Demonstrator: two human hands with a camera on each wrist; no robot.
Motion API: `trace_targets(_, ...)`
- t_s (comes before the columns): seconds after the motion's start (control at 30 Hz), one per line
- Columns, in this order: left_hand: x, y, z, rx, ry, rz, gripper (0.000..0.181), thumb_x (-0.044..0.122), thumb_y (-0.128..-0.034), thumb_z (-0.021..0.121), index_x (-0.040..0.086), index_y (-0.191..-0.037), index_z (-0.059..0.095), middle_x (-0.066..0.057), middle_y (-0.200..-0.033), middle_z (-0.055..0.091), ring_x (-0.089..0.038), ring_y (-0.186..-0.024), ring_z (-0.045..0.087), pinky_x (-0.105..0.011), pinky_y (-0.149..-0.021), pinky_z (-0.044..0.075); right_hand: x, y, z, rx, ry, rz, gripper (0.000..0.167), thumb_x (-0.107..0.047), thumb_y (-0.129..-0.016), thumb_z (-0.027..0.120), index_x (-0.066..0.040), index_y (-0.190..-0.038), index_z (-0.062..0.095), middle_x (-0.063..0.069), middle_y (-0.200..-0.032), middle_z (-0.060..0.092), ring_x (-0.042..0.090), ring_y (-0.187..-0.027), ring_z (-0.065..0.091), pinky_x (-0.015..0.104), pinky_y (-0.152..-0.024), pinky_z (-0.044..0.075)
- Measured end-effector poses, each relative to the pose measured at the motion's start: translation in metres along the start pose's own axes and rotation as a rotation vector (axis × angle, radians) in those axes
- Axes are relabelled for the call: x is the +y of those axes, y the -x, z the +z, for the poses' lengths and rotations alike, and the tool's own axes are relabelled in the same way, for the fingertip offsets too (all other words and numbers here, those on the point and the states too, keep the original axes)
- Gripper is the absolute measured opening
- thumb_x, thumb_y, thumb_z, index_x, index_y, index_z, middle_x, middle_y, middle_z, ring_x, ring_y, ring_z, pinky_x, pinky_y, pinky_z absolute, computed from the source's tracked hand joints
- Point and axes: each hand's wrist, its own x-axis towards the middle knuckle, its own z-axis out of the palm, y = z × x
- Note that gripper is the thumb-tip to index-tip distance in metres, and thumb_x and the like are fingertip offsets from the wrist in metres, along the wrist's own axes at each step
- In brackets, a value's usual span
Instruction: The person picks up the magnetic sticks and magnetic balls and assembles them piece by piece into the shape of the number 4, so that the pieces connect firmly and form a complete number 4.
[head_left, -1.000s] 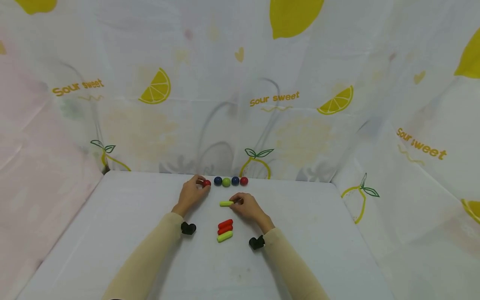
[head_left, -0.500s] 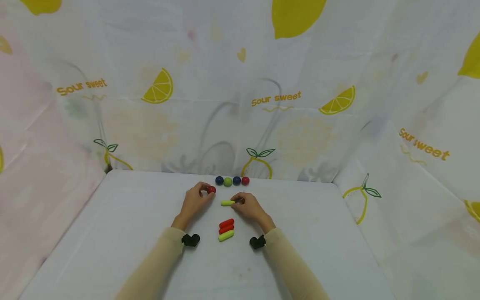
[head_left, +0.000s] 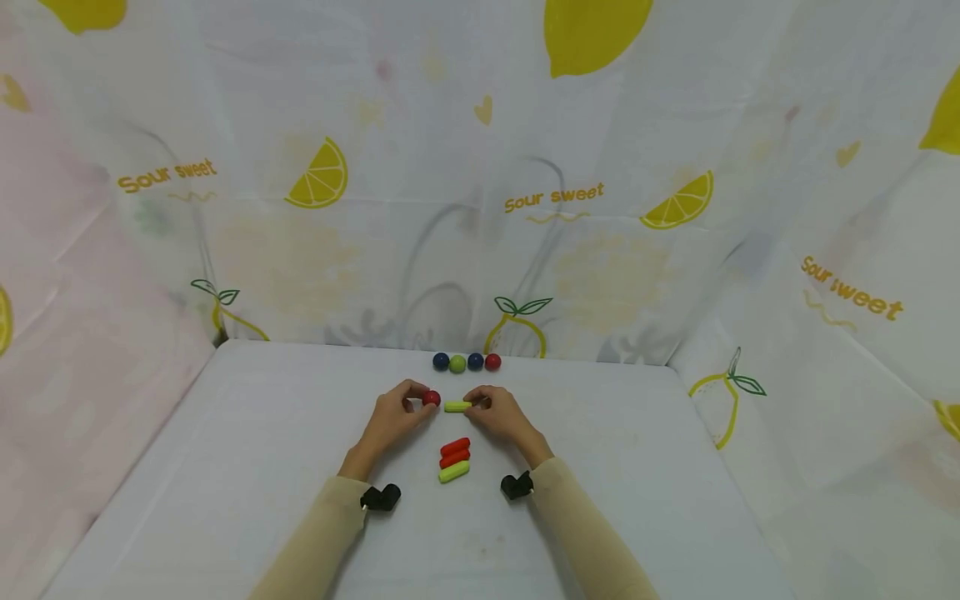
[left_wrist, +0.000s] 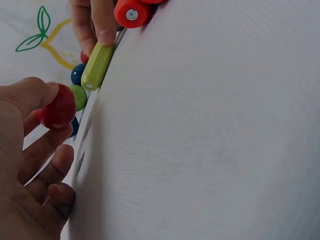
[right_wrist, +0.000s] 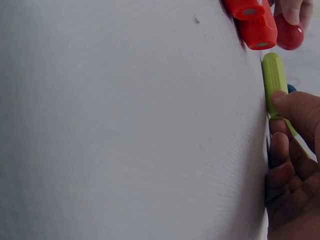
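Note:
Between thumb and fingertips, my left hand (head_left: pixel 392 418) pinches a red ball (head_left: pixel 431 399), glossy in the left wrist view. My right hand (head_left: pixel 499 415) pinches the right end of a yellow-green rod (head_left: pixel 455 407), which lies crosswise and is ribbed along its side. A small gap separates the ball from the rod's free left end in the head view. Nearer the person lie two red rods (head_left: pixel 454 452) and another yellow-green rod (head_left: pixel 453 472), side by side. Small metallic discs show in the ends of the red rods (left_wrist: pixel 132 15) in the left wrist view.
At the table's back edge stands a row of balls: a dark blue ball (head_left: pixel 441 362), a green ball (head_left: pixel 457 363), a second dark blue ball (head_left: pixel 476 362) and another red ball (head_left: pixel 492 362). Behind the white table (head_left: pixel 622 467) hangs a lemon-print cloth (head_left: pixel 420 167).
My left hand has brought the red ball from the left end of the back row toward me and rightward, beside the rod. My right hand has stayed nearly still with the rod.

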Motion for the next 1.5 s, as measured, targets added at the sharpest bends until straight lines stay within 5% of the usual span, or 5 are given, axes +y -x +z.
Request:
trace_targets(0.47, -0.004, -0.005, -0.001, -0.081, -0.046, -0.020, 0.028, 0.020, -0.0905, 0.079, 0.011, -0.116, 0.070, -0.005, -0.105, 0.073, -0.015, -0.078, 0.052, -0.025, -0.069, 0.044, -0.004, 0.003, -0.003, 0.008, -0.002, -0.014, 0.018, -0.016, -0.096, 0.073, -0.009, -0.111, 0.075, 0.004, -0.104, 0.072, 0.013, -0.088, 0.058, 0.026, -0.081, 0.050)
trace_targets(0.77, -0.006, -0.004, 0.000, -0.080, -0.044, -0.041, 0.030, 0.021, -0.0900, 0.080, 0.011, -0.117, 0.070, -0.004, -0.105, 0.072, -0.014, -0.078, 0.052, -0.025, -0.068, 0.042, -0.004, 0.005, -0.007, 0.015, -0.033, -0.011, 0.019, -0.016, -0.097, 0.070, -0.009, -0.114, 0.074, 0.007, -0.111, 0.073, 0.017, -0.094, 0.064, 0.033, -0.088, 0.055)
trace_targets(1.1, -0.008, -0.003, 0.000, -0.069, -0.031, -0.051, 0.030, 0.023, -0.0897, 0.080, 0.013, -0.116, 0.072, -0.002, -0.099, 0.069, -0.015, -0.074, 0.051, -0.026, -0.064, 0.040, -0.007, 0.007, -0.010, -0.009, -0.079, -0.002, 0.019, -0.016, -0.098, 0.069, -0.010, -0.115, 0.075, 0.009, -0.111, 0.074, 0.015, -0.088, 0.065, 0.027, -0.071, 0.056)
trace_targets(1.5, -0.009, -0.002, 0.002, -0.076, -0.028, -0.045, 0.031, 0.024, -0.0902, 0.080, 0.014, -0.118, 0.071, -0.002, -0.101, 0.069, -0.016, -0.075, 0.051, -0.025, -0.064, 0.041, -0.014, 0.008, -0.010, -0.036, -0.075, -0.010, 0.020, -0.015, -0.097, 0.070, -0.008, -0.115, 0.076, 0.010, -0.109, 0.074, 0.015, -0.086, 0.065, 0.025, -0.071, 0.056)
